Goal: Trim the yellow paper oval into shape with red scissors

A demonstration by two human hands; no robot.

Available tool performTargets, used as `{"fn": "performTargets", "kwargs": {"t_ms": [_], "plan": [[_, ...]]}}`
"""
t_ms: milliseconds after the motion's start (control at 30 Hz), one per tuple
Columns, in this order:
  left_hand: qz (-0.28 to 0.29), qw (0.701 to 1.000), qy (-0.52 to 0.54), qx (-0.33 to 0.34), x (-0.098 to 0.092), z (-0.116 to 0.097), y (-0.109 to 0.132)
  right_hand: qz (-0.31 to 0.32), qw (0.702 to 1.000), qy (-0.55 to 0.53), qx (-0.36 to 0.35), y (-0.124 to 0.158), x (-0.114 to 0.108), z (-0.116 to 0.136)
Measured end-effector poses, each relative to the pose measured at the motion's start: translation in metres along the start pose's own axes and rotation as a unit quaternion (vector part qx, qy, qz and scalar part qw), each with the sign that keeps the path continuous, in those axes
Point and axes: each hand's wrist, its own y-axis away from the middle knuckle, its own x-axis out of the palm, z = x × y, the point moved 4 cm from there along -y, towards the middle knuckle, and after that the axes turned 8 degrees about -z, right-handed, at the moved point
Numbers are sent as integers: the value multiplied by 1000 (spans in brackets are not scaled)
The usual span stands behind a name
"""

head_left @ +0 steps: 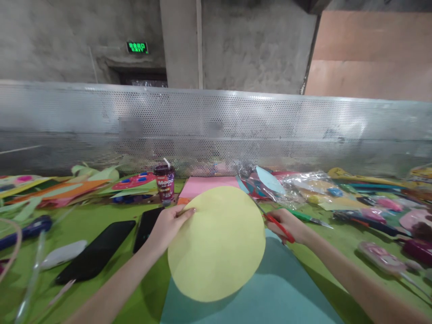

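A pale yellow paper disc [218, 247], roughly round, is held up above the table. My left hand [173, 225] pinches its upper left edge, thumb on the near face. At the disc's right edge, my right hand [286, 225] is closed round the red handles of a pair of scissors [281, 228]. The blades point up and left beside the disc, partly hidden behind it. Whether they touch the paper I cannot tell. Below the disc lies a large teal sheet of paper [270, 288], and behind it a pink sheet [214, 182].
Two black phones [97, 252] and a white device [64, 254] lie left. A purple drink cup [165, 184] with a straw stands behind. A green-handled craft knife [313, 219] lies right with its blade exposed. Coloured paper scraps [67, 189] and plastic bags [310, 189] line the back, before a perforated metal screen [216, 121].
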Motion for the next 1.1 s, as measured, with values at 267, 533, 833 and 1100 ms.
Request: {"fn": "performTargets", "kwargs": {"t_ms": [267, 533, 833, 1100], "plan": [[12, 1000, -19, -5, -2, -3, 0, -13, 999, 23, -28, 0, -2, 6], [13, 999, -27, -15, -4, -7, 1, -5, 999, 36, -18, 0, -1, 1], [23, 999, -11, -22, -3, -8, 3, 28, 999, -40, -6, 0, 1, -3], [26, 999, -14, -13, -2, -8, 3, 26, 999, -10, -31, 2, 4, 6]]}}
